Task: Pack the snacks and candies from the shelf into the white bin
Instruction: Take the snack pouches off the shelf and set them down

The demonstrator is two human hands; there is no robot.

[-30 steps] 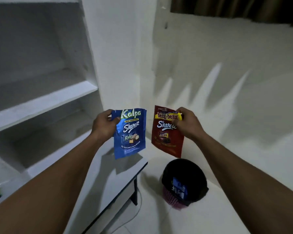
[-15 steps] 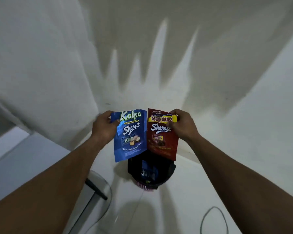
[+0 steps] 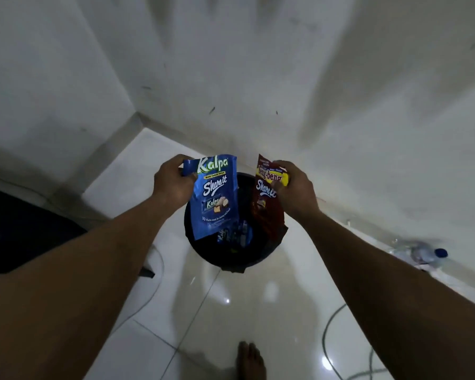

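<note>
Fingers [image 3: 188,176] of left hand [image 3: 172,183] pinched on blue pouch [image 3: 214,196]; right hand [image 3: 295,185] pinched on red pouch [image 3: 268,198]. Both hanging above dark-lined bin [image 3: 203,250]. Best released together, over the centre.

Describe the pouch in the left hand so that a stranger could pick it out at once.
Find the dark round bin on the glossy tiled floor. Two pouches hang above it; the left hand pinches the blue pouch by its top corner. It reads Kalpa, while its neighbour is a dark red pouch.
</note>
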